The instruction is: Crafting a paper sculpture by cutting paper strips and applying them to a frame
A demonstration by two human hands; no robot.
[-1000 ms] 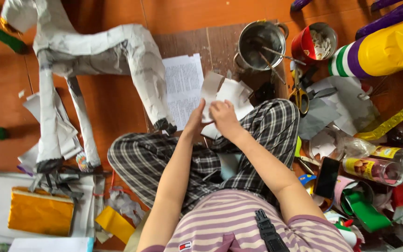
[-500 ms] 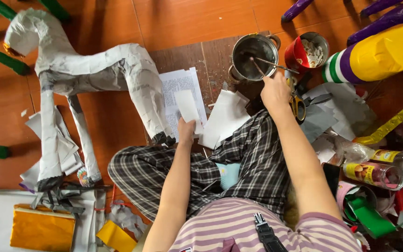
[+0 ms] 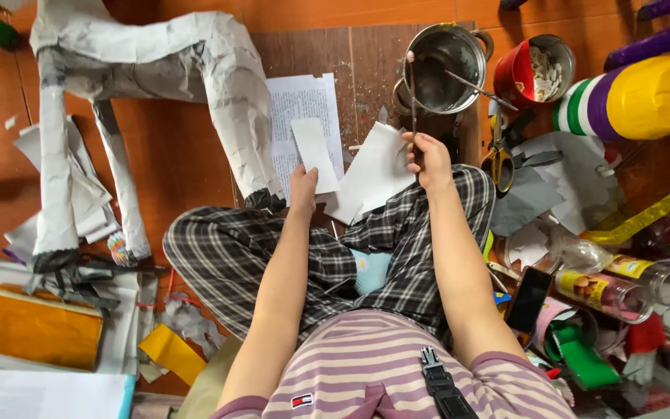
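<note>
My left hand [image 3: 302, 186] holds a small white paper strip [image 3: 313, 154] above a printed sheet [image 3: 301, 105] on the floor. My right hand [image 3: 430, 159] grips a thin brush [image 3: 412, 93] by its handle, its tip up near the rim of a metal pot [image 3: 443, 68]. A second stick rests across the pot. More white paper pieces [image 3: 374, 172] lie over my knee, between both hands. A large paper-covered horse figure [image 3: 141, 54] stands at the left.
A red cup of paper bits [image 3: 535, 70], yellow-handled scissors [image 3: 498, 159], striped rolls [image 3: 645, 97], a phone [image 3: 529, 299], plastic bottles [image 3: 606, 291] and tape crowd the right. Gold foil [image 3: 44, 330], yellow paper [image 3: 166, 351] and torn newspaper lie at the left.
My right hand left the paper on my knee, reached to the pot, and now has drawn back holding the brush. My left hand kept the paper strip.
</note>
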